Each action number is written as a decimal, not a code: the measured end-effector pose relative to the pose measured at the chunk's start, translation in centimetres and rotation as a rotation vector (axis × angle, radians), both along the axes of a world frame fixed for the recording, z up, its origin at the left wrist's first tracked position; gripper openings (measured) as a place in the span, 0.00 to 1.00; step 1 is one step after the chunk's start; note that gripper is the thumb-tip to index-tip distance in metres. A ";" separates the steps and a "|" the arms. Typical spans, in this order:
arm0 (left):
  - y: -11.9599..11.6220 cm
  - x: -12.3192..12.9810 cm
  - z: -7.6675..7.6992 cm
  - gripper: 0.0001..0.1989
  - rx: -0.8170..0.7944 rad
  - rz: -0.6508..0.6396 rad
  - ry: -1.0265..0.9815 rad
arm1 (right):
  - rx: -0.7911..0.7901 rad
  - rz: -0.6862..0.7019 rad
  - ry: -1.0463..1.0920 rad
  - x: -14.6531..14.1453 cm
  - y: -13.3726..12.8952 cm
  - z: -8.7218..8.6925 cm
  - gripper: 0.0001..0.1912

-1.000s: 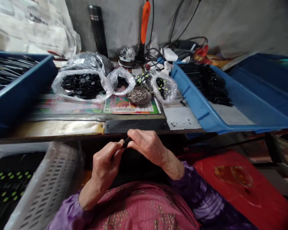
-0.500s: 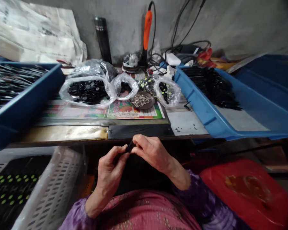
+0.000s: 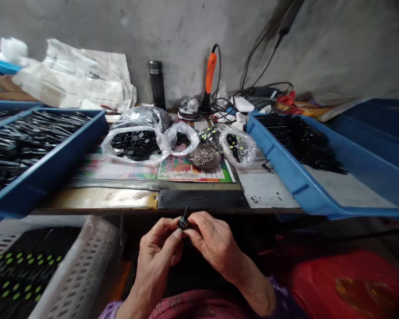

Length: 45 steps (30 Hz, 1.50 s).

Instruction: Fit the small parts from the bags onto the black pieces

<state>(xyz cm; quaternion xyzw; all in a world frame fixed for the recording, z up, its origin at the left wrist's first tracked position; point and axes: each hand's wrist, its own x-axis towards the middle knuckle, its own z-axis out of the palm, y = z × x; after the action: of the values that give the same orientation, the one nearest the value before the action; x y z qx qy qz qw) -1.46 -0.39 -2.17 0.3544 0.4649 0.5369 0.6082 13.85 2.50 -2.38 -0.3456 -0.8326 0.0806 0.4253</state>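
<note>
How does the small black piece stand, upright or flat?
Upright: the small black piece stands pinched between the left hand and right hand, its narrow end pointing up.

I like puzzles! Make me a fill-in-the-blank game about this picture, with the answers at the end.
The left hand and right hand pinch a small ____ piece.
The round dish holds tiny ____ bits.
The tray on the right side of the table is ____.
The white plastic crate sits nearer the person's ____ hand.

Answers: black; silver; blue; left
</note>
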 end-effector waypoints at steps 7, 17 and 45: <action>-0.1 -0.3 -0.4 0.10 0.008 -0.007 -0.045 | -0.019 -0.001 0.010 -0.2 0.0 -0.2 0.04; -0.2 -0.6 -0.6 0.13 -0.018 0.006 -0.052 | 0.021 -0.024 -0.028 -0.8 0.3 -0.3 0.07; -0.5 -0.6 -0.2 0.15 -0.010 0.045 -0.067 | -0.158 -0.066 0.106 -1.9 -0.6 -0.1 0.07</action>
<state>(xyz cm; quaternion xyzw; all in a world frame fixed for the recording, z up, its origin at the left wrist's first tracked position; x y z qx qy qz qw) -2.05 -0.89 -2.35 0.3224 0.4547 0.5600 0.6129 11.95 1.92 -2.48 -0.4006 -0.7880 0.1503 0.4427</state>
